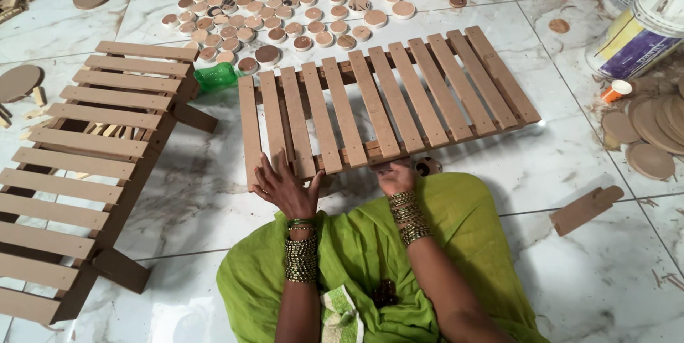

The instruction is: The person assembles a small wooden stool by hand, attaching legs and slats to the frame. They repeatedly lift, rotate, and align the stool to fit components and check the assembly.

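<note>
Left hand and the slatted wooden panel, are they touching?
Touching. The head view shows the left hand lying flat, fingers spread, on the near slats of the slatted panel.

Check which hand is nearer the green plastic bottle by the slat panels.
Left. The left hand lies on the slatted panel below the green bottle; the right hand sits farther along that edge.

White marble floor point(570, 165) carrying many small round wooden discs point(313, 1), a second slatted wooden rack point(85, 165) at left, a green plastic bottle point(216, 76), stacked large brown discs point(648, 129), and paint buckets point(645, 15) upper right.
</note>
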`<state>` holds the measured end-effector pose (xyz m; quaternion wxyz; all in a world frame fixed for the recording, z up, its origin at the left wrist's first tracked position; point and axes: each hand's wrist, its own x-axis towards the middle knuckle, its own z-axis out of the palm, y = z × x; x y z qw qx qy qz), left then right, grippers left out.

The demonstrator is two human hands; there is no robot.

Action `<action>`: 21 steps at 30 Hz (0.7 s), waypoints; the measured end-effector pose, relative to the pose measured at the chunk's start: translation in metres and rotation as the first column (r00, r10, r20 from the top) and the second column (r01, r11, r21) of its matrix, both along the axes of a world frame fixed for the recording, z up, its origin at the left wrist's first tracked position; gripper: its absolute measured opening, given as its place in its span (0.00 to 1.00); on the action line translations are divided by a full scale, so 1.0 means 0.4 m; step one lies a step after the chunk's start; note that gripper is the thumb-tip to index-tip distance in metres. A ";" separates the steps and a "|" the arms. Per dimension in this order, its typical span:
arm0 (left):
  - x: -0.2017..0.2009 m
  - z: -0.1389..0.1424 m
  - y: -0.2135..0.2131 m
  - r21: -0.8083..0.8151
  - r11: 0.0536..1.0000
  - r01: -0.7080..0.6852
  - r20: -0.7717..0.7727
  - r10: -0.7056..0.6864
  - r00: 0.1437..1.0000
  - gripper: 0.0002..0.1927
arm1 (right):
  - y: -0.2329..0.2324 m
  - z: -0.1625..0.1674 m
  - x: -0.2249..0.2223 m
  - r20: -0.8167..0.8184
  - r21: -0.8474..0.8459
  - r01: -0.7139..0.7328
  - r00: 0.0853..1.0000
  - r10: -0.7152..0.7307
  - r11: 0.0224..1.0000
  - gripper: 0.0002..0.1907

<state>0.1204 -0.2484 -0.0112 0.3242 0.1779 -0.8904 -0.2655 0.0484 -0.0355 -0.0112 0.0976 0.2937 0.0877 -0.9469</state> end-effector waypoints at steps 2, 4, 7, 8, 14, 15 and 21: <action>-0.003 0.000 0.003 -0.100 0.995 -0.002 0.120 0.014 0.993 0.51 | -0.032 -0.003 0.012 -0.013 0.031 -0.051 0.999 0.051 0.998 0.15; -0.006 0.000 0.004 -0.180 0.984 -0.005 0.189 0.040 0.981 0.48 | -0.073 -0.010 0.030 -0.010 0.080 -0.111 0.994 0.112 0.991 0.15; -0.009 0.004 0.005 -0.228 0.973 -0.016 0.212 0.065 0.975 0.45 | -0.129 -0.009 0.046 0.013 0.139 -0.190 0.982 0.190 0.972 0.16; -0.009 0.003 0.005 -0.214 0.977 -0.014 0.222 0.062 0.973 0.45 | -0.141 -0.007 0.049 0.017 0.152 -0.205 0.979 0.205 0.967 0.17; -0.007 0.003 0.006 -0.188 0.982 0.000 0.175 0.034 0.984 0.44 | -0.081 -0.020 0.028 0.057 0.139 -0.181 0.983 0.175 0.974 0.21; -0.006 0.003 0.005 -0.184 0.983 0.003 0.172 0.029 0.985 0.44 | -0.055 -0.028 0.020 0.052 0.141 -0.162 0.986 0.156 0.977 0.21; -0.005 -0.002 0.001 -0.202 0.979 -0.003 0.115 0.027 0.993 0.44 | 0.158 -0.038 -0.038 0.123 0.148 -0.025 0.992 0.007 0.989 0.23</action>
